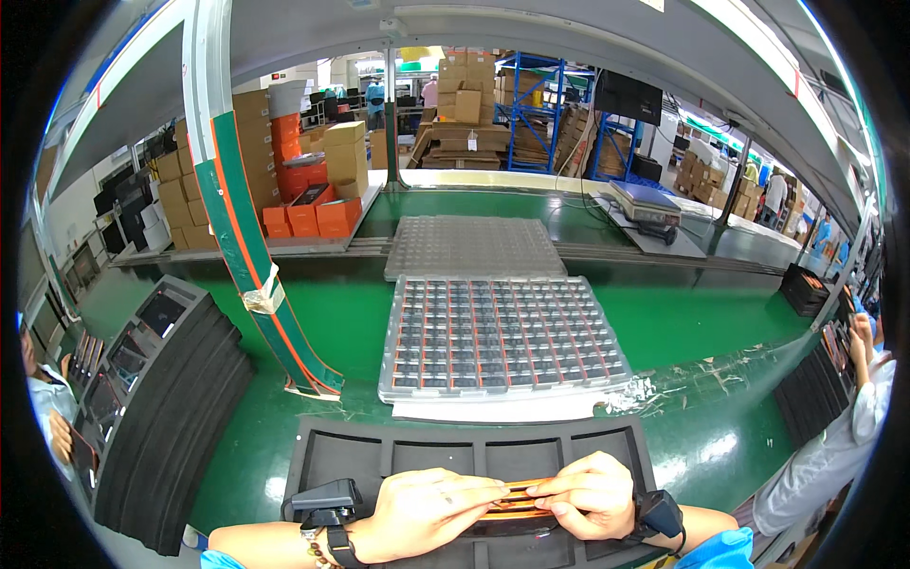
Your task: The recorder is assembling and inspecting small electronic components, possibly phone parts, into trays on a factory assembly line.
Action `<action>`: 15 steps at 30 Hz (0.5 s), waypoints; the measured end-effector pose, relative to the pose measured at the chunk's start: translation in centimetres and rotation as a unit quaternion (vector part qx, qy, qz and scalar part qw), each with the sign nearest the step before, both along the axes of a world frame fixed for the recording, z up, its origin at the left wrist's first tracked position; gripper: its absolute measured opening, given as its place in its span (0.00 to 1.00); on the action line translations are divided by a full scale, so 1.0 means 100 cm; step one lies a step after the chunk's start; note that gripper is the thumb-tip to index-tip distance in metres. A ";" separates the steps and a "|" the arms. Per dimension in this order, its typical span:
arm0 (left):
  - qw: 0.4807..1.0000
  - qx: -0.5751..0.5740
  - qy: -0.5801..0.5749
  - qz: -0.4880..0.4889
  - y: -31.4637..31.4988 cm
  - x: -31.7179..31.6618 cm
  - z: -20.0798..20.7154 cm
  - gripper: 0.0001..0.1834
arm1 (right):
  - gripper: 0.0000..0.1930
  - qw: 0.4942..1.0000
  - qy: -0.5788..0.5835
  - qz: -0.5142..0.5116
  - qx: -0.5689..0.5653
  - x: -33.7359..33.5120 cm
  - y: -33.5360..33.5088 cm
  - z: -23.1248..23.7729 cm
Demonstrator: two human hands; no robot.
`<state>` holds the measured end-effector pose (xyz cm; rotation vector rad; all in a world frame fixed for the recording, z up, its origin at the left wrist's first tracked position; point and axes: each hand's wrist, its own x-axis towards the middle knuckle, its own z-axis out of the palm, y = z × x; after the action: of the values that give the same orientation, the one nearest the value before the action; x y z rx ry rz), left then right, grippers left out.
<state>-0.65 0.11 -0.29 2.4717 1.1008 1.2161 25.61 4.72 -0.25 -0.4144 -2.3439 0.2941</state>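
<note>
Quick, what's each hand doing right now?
Left hand: closed, pinching the left end of the thin orange-edged parts.
Right hand: closed, pinching their right end.

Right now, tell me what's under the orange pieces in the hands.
A black foam tray with compartments. The left hand, right hand and orange pieces cover parts of it; what lies there is hidden.

The left forearm enters from the lower left, the right forearm from the lower right. The left hand reaches rightward, fingers fairly extended; the right hand reaches leftward, knuckles more bent. Both pinch with their fingertips, which face each other, apart.
</note>
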 end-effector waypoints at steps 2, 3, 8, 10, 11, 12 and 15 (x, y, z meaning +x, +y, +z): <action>1.000 0.017 0.012 0.002 0.000 0.001 0.001 0.13 | 0.09 0.999 0.022 -0.023 0.017 -0.002 -0.003 0.005; 0.999 0.039 0.022 0.001 0.000 0.002 0.001 0.13 | 0.12 0.999 0.040 -0.023 -0.005 -0.009 -0.005 0.009; 0.991 0.122 0.043 -0.013 0.000 0.007 0.001 0.20 | 0.15 0.997 0.048 0.017 0.052 -0.023 -0.004 0.004; 0.995 0.102 -0.001 0.001 -0.012 0.013 0.014 0.12 | 0.12 0.997 0.060 0.023 0.034 -0.018 -0.008 0.008; 0.993 0.116 0.006 0.003 -0.012 0.013 0.014 0.13 | 0.10 0.996 0.080 0.015 -0.044 -0.012 -0.009 0.006; 0.993 0.118 0.007 0.004 -0.011 0.013 0.014 0.13 | 0.08 0.988 0.100 0.008 -0.121 -0.007 -0.009 0.006; 0.994 0.111 0.005 0.004 -0.009 0.013 0.012 0.13 | 0.06 0.966 0.163 -0.047 -0.196 0.002 -0.017 0.005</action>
<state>0.68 -0.81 0.89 2.6386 1.0300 1.4003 25.78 2.99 0.21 -0.6133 -1.9333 0.7289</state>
